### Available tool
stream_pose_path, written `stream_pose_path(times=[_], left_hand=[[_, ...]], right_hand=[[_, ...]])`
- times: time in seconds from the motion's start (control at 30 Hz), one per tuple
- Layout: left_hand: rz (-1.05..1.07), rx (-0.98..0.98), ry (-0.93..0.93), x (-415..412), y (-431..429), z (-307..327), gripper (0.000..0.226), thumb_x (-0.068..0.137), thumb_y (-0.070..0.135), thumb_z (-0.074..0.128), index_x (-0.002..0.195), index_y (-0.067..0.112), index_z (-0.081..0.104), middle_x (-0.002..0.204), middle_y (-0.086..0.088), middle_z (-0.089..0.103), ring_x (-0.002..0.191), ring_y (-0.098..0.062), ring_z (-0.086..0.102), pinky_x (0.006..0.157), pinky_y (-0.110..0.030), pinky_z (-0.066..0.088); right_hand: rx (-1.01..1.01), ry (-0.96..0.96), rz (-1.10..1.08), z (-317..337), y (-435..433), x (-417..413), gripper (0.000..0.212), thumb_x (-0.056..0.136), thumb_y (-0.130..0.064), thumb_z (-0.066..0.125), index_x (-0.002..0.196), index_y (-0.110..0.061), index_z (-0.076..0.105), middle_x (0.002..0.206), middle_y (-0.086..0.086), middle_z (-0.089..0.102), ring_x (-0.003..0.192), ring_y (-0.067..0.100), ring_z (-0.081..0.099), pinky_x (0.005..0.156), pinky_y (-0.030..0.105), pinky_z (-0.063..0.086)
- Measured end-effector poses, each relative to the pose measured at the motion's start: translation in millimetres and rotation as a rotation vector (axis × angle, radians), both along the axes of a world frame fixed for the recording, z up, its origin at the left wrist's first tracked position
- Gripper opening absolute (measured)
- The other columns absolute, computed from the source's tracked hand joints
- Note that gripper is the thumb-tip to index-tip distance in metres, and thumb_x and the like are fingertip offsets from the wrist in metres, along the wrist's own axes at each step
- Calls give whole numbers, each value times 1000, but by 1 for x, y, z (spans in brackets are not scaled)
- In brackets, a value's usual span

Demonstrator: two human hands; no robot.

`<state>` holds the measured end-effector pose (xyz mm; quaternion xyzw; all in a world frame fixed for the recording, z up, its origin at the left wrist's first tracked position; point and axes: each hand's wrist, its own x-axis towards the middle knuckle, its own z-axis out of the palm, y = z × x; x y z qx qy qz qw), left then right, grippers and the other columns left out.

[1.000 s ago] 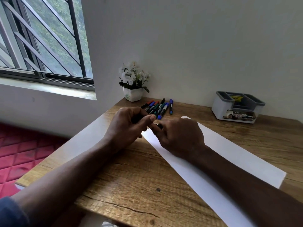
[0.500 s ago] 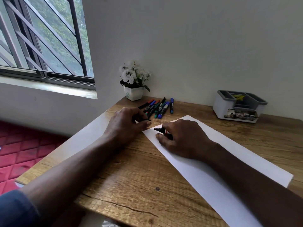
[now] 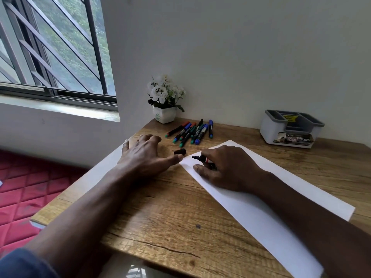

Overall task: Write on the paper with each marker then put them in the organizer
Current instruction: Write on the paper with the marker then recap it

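My right hand (image 3: pixel 228 167) rests on the white paper (image 3: pixel 261 201) and grips an uncapped black marker (image 3: pixel 201 158), its tip pointing left near the sheet's left corner. The marker's black cap (image 3: pixel 180 151) lies on the wooden table just beyond my left thumb. My left hand (image 3: pixel 147 155) lies flat and open on the table, holding nothing, thumb at the paper's edge. Several capped markers (image 3: pixel 192 131) in blue, green, red and black lie in a bunch at the back. The grey and white organizer (image 3: pixel 291 128) stands at the back right.
A small white pot of white flowers (image 3: pixel 165 101) stands in the table's back left corner by the wall. The table's left edge (image 3: pixel 80 183) drops to a red quilted floor. A barred window is at the upper left.
My hands pulled the cap off the black marker and drew apart. The left hand set the cap on the table and spread flat. The right hand lowered the marker to the paper.
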<state>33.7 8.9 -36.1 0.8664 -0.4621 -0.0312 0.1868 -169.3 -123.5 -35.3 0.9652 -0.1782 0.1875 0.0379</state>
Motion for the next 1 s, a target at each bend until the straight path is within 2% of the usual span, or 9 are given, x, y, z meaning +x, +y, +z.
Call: stream_pose_path(times=[0.2, 0.3, 0.37, 0.4, 0.5, 0.6, 0.73, 0.87, 1.0], left_hand=[[-79, 114, 11, -3, 1, 2, 114, 69, 93, 44, 158, 23, 29, 170, -4, 17, 157, -21, 8, 122, -60, -3], [-89, 155, -32, -3, 0, 0, 114, 71, 94, 39, 159, 23, 26, 171, -3, 11, 158, -20, 3, 120, -63, -5], [-90, 169, -53, -4, -2, -1, 108, 78, 91, 40, 160, 22, 23, 172, -4, 8, 158, -21, 1, 120, -64, -7], [-89, 174, -53, -3, -2, -1, 107, 79, 90, 40, 161, 22, 22, 172, -4, 7, 158, -21, 0, 120, -65, -8], [-83, 174, -43, -3, -3, -2, 112, 77, 91, 39, 162, 21, 19, 172, -5, 5, 158, -22, 1, 121, -65, -7], [-80, 189, -41, -4, -1, 0, 114, 76, 93, 37, 163, 21, 17, 172, -5, 5, 158, -21, 3, 122, -65, -2], [-121, 226, -159, 3, 2, 4, 123, 63, 104, 19, 159, 27, 27, 169, -4, 21, 155, -26, 20, 121, -65, 6], [-144, 199, -207, 8, 3, 1, 131, 52, 105, 7, 154, 29, 34, 163, -6, 30, 150, -28, 28, 121, -66, 5], [-164, 192, -97, 14, -1, -2, 135, 50, 105, 14, 161, 27, 22, 169, -3, 16, 156, -23, 15, 123, -63, 2]], right_hand=[[136, 92, 40, 13, 0, -15, 36, 87, -68, 58, 79, -33, 53, 68, -15, 54, 62, -1, 50, 56, 25, 32], [276, -5, 17, 17, -2, -18, 41, 94, -63, 51, 125, -38, 57, 86, -18, 64, 74, -6, 50, 69, 29, 41], [538, -178, 55, 23, 2, -16, 49, 106, -39, 42, 153, -43, 31, 119, -3, 66, 89, 5, 53, 81, 32, 47], [695, -261, 91, 26, 7, -15, 53, 107, -26, 42, 154, -45, 26, 114, 5, 63, 86, 11, 54, 75, 31, 49], [1028, -513, 131, 30, 25, -9, 38, 105, -6, 47, 133, -32, 50, 96, 15, 58, 67, 21, 63, 51, 27, 49], [1397, -815, 113, 24, 34, 3, 21, 103, -5, 49, 112, -15, 65, 94, 16, 64, 70, 25, 69, 59, 31, 56], [1815, -898, 254, 8, 29, 4, 45, 88, -18, 46, 127, -5, 63, 99, 15, 72, 98, 30, 70, 81, 35, 55], [1697, -820, 240, -1, 25, 10, 47, 85, 0, 48, 131, -2, 59, 92, 11, 69, 93, 22, 68, 71, 29, 58], [1317, -740, 138, -4, 37, 18, 29, 88, -31, 73, 103, -6, 67, 74, 9, 60, 73, 21, 61, 59, 31, 50]])
